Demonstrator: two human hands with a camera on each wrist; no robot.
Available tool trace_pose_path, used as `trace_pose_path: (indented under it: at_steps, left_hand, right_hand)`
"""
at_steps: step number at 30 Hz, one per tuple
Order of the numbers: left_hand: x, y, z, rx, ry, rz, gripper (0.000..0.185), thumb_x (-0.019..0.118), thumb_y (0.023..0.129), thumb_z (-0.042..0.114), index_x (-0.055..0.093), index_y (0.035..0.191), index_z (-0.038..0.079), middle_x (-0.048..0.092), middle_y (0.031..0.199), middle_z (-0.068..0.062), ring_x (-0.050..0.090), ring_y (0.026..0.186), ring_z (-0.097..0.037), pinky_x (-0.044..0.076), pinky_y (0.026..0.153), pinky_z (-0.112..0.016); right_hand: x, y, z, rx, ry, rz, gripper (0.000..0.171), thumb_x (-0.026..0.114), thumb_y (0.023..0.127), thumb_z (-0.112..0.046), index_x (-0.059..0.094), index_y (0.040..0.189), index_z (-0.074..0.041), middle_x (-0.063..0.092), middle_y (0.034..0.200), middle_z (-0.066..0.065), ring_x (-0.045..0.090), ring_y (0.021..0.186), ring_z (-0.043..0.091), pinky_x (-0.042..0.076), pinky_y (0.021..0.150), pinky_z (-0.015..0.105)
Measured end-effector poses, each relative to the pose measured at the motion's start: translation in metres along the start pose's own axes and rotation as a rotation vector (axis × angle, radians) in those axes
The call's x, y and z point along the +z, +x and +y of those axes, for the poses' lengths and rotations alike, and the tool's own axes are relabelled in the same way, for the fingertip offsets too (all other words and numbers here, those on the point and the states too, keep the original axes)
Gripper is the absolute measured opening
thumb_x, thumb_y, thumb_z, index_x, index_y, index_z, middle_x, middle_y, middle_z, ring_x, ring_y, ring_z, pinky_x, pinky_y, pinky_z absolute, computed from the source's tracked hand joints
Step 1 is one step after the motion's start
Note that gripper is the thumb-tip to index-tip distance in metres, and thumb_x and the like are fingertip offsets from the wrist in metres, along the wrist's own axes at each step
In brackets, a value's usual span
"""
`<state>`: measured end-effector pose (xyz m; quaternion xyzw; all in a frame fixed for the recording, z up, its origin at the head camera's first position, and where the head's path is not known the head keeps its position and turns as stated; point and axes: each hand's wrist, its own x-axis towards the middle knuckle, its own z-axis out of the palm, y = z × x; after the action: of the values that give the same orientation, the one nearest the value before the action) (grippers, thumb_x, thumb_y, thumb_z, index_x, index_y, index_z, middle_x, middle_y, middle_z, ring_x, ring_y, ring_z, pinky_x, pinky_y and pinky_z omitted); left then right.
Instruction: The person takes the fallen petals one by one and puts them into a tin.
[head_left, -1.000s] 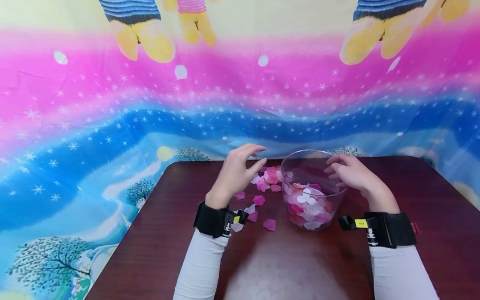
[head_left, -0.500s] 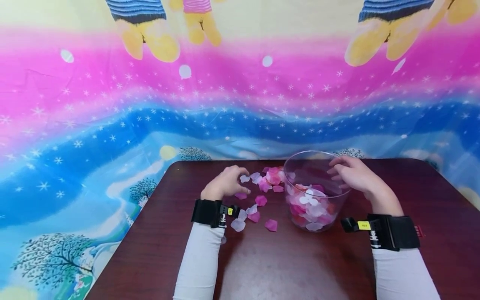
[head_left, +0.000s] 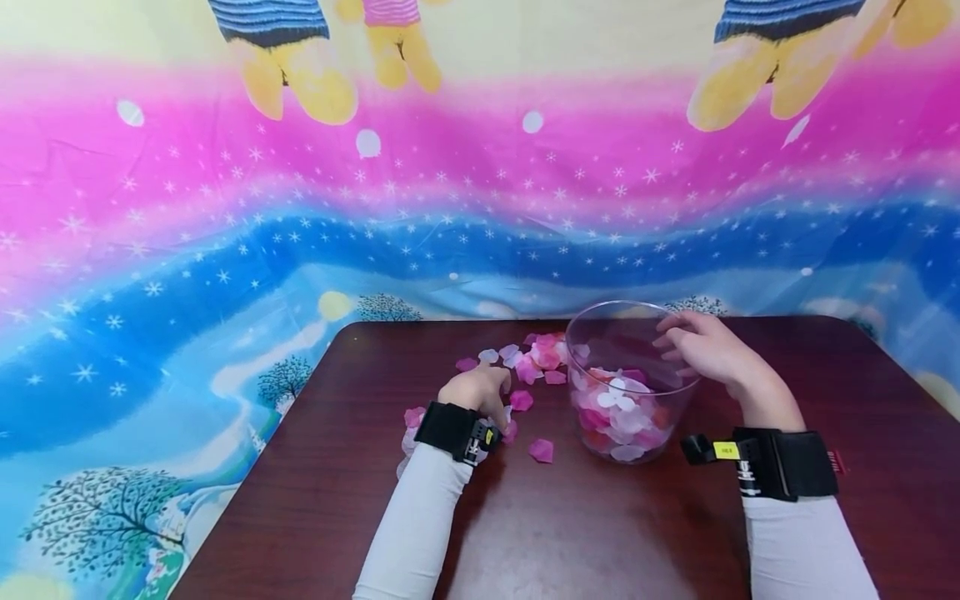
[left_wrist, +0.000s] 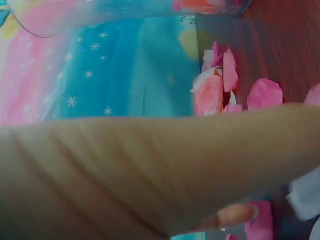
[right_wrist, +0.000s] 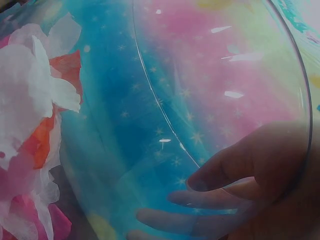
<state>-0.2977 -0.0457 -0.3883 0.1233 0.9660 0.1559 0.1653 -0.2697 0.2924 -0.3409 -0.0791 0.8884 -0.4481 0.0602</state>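
A clear tumbler-shaped container [head_left: 678, 417] stands on the dark wooden table, partly filled with white, pink and orange artificial petals [head_left: 618, 417]. My right hand [head_left: 708, 350] holds it by the rim on the right side; thumb and fingers show at the clear wall in the right wrist view. Low over the table to the left, my left hand [head_left: 476, 387] reaches down among loose petals, fingers bent. In the left wrist view, one fingertip [left_wrist: 235, 215] sits right at a pink petal [left_wrist: 262, 225]. The back of that hand hides most of its fingers, so I cannot tell whether it pinches a petal.
A heap of petals [head_left: 543, 354] lies left of the container near the table's back edge. Single pink petals [head_left: 542, 451] lie closer in front, and others [head_left: 414, 417] lie left of my left wrist. A patterned cloth [head_left: 480, 167] hangs behind the table [head_left: 585, 533].
My left hand has come down from above the petals to the table, then shifted toward me and slightly right, uncovering petals at its left. The right hand stays at the container.
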Motion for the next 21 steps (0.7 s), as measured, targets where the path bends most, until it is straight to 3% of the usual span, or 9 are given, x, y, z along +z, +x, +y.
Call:
trace_pose_path:
  at_steps: [4, 6, 10, 12, 16, 21]
  left_hand:
    - [0.002, 0.004, -0.002, 0.004, -0.015, 0.044, 0.034, 0.091, 0.074, 0.011, 0.069, 0.101, 0.012, 0.058, 0.092, 0.0, 0.055, 0.08, -0.018, 0.049, 0.063, -0.035]
    - [0.002, 0.006, -0.003, 0.009, -0.027, 0.047, 0.021, 0.086, 0.078, 0.004, 0.067, 0.085, 0.01, 0.051, 0.078, 0.002, 0.048, 0.069, -0.015, 0.042, 0.056, -0.03]
    - [0.001, 0.011, -0.007, 0.036, -0.048, 0.057, 0.031, 0.077, 0.084, -0.003, 0.056, 0.063, 0.009, 0.037, 0.062, 0.003, 0.036, 0.057, -0.013, 0.032, 0.049, -0.026]
    - [0.0, 0.013, -0.008, 0.049, -0.047, 0.07, 0.03, 0.075, 0.086, -0.002, 0.059, 0.063, 0.008, 0.042, 0.062, 0.002, 0.04, 0.058, -0.013, 0.035, 0.05, -0.026]
    - [-0.001, 0.012, -0.012, 0.072, -0.046, 0.109, 0.012, 0.078, 0.087, 0.003, 0.073, 0.077, 0.007, 0.06, 0.078, -0.001, 0.055, 0.07, -0.016, 0.047, 0.057, -0.028]
    - [-0.012, 0.008, -0.015, 0.118, -0.065, 0.146, 0.009, 0.077, 0.089, 0.003, 0.077, 0.081, 0.006, 0.064, 0.085, -0.003, 0.057, 0.075, -0.017, 0.047, 0.059, -0.027]
  right_hand:
    - [0.0, 0.0, 0.0, -0.001, -0.003, 0.0, 0.048, 0.028, 0.111, -0.021, 0.038, 0.145, 0.012, 0.052, 0.138, 0.037, 0.057, 0.123, 0.051, 0.057, 0.09, 0.052]
    - [0.0, 0.001, 0.0, -0.001, -0.004, 0.003, 0.048, 0.028, 0.111, -0.021, 0.038, 0.145, 0.012, 0.052, 0.138, 0.036, 0.058, 0.123, 0.051, 0.057, 0.089, 0.052]
    - [0.0, 0.001, 0.001, 0.0, -0.003, 0.008, 0.048, 0.028, 0.111, -0.02, 0.037, 0.145, 0.012, 0.053, 0.138, 0.037, 0.057, 0.123, 0.051, 0.057, 0.09, 0.052]
    - [0.0, 0.0, 0.002, -0.002, -0.001, 0.009, 0.048, 0.028, 0.111, -0.02, 0.037, 0.145, 0.012, 0.053, 0.137, 0.037, 0.057, 0.123, 0.051, 0.057, 0.089, 0.052]
    - [0.0, 0.0, 0.001, -0.003, 0.004, 0.007, 0.048, 0.028, 0.11, -0.019, 0.037, 0.145, 0.012, 0.053, 0.137, 0.037, 0.057, 0.123, 0.052, 0.057, 0.089, 0.052]
    - [0.0, 0.0, 0.001, -0.005, 0.003, 0.007, 0.048, 0.027, 0.111, -0.02, 0.037, 0.145, 0.012, 0.053, 0.138, 0.037, 0.057, 0.123, 0.051, 0.057, 0.089, 0.052]
